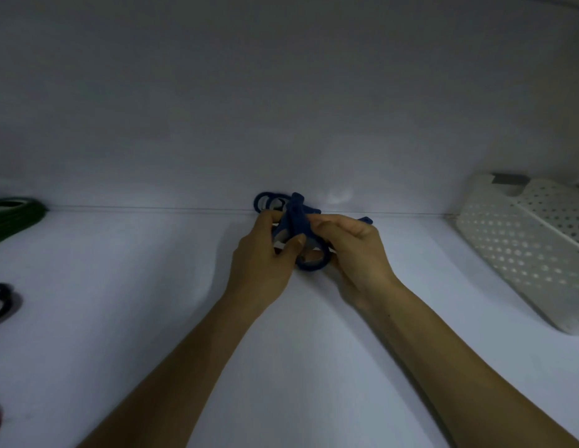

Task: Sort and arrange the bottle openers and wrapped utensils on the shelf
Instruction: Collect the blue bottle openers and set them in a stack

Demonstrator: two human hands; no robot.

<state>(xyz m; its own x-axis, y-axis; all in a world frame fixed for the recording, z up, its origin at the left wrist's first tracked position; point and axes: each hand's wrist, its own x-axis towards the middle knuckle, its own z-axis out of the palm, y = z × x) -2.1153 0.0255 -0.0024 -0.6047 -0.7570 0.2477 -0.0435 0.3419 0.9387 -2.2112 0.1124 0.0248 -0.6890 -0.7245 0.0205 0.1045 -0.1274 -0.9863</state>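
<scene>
Both hands meet over a cluster of blue bottle openers [297, 218] at the far side of the white shelf [152, 318], close to where it joins the back wall [281, 108]. The left hand [265, 257] grips the cluster from its own side, fingers curled over the top and the thumb [296, 242] pressed across the front of the blue handles. The right hand [352, 253] holds the same cluster from the other side, its fingers bent inward against the handles, with a round blue loop [314, 261] showing in the gap between the two hands, below the left thumb. The openers in the grasp cross one another at angles; the light is dim and the pieces overlap, so how many there are cannot be told, perhaps three or four. Just beyond the left hand's fingertips more blue rings [265, 202] lie against the wall, and a blue end [365, 219] pokes out past the right hand's knuckles. Well out to the left of the left hand, at the edge of view, lies a stack of green pieces [13, 215], and nearer the person on that same side some black rings [0, 300], both cut off by the frame. Well out to the right of the right hand stands a white perforated basket [520, 247], set at an angle on the shelf.
</scene>
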